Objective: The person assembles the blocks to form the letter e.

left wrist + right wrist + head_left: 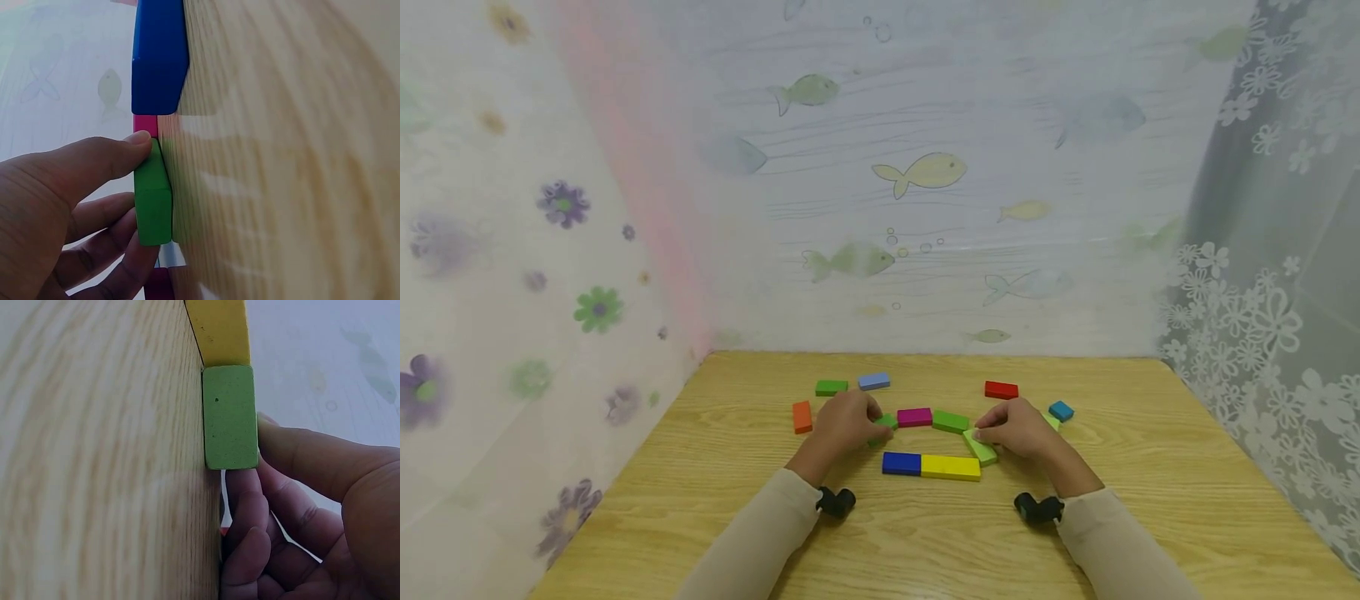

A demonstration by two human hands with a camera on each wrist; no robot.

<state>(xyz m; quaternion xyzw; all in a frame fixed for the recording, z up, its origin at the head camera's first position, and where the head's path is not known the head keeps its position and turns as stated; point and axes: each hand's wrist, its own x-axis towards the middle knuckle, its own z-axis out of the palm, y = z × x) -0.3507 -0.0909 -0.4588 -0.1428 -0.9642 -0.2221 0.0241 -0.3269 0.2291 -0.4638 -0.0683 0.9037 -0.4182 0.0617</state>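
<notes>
My left hand (846, 421) pinches a green block (154, 206) between thumb and fingers, at the left end of a curved row. Beside it in that row lie a magenta block (914, 417) and another green block (951, 422). At the row's right end my right hand (1018, 429) holds a light green block (980, 448), set at a slant. Nearer to me, a dark blue block (901, 464) and a longer yellow block (951, 467) lie end to end. In the right wrist view the light green block's end face stands right at the yellow block.
Behind my left hand lie a green block (831, 388), a pale blue block (874, 382) and an orange block (802, 417). Toward the right are a red block (1002, 390), a small blue block (1062, 410) and a partly hidden yellow-green block (1052, 422). Patterned curtains surround the wooden table (925, 550).
</notes>
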